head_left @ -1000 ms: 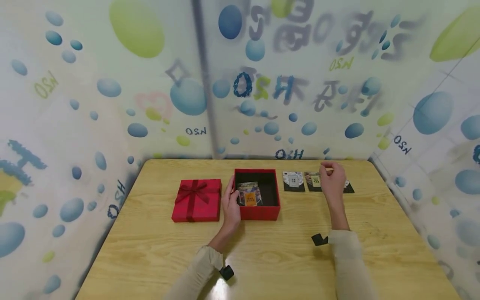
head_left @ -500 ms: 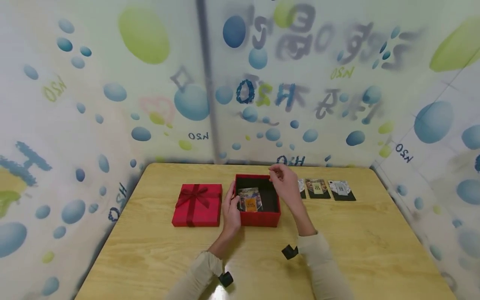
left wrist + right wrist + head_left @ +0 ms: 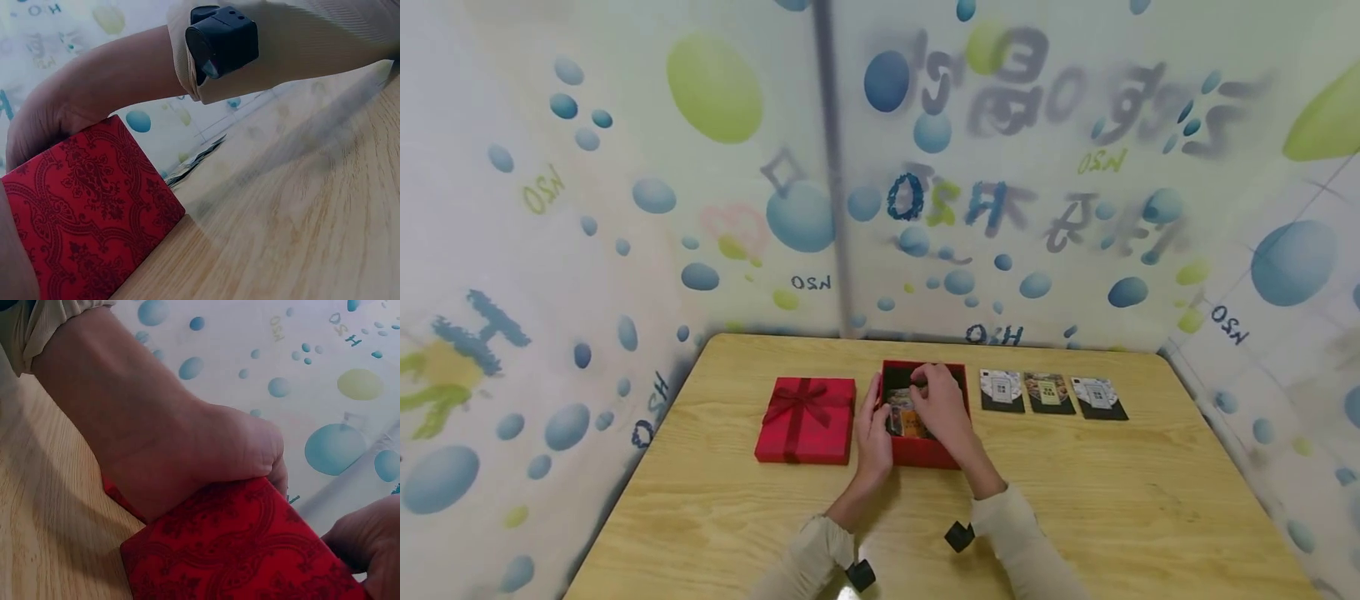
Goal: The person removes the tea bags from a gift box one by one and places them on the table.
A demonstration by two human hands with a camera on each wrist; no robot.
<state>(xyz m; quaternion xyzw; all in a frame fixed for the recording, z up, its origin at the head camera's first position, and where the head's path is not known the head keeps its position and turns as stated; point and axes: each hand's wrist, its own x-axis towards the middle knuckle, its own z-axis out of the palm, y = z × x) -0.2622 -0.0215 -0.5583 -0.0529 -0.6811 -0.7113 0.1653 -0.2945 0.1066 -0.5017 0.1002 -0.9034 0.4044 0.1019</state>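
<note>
My left hand (image 3: 875, 437) grips the left wall of the open red box (image 3: 925, 453), its thumb over the rim. Inside the box, picture packets (image 3: 913, 423) with an orange label lie on the dark bottom. My right hand (image 3: 942, 408) reaches in over the right part, fingers loosely bent above the packets; no thing shows between them. The patterned box wall (image 3: 94, 206) fills the lower left of the left wrist view, with my right hand (image 3: 37, 128) bent over its rim. In the right wrist view the box (image 3: 231, 544) hides my right fingertips.
Left of the box lies the red lid (image 3: 808, 425) with a dark red bow. Three flat packets stand in a row on the right: one white and black (image 3: 1002, 390), one brown (image 3: 1049, 392), another white and black (image 3: 1099, 397). A patterned wall (image 3: 737, 275) rises behind the table (image 3: 1120, 500).
My right hand has moved left from the row of packets and down into the box, uncovering the row. My left hand keeps its grip on the box. The head view has tilted slightly.
</note>
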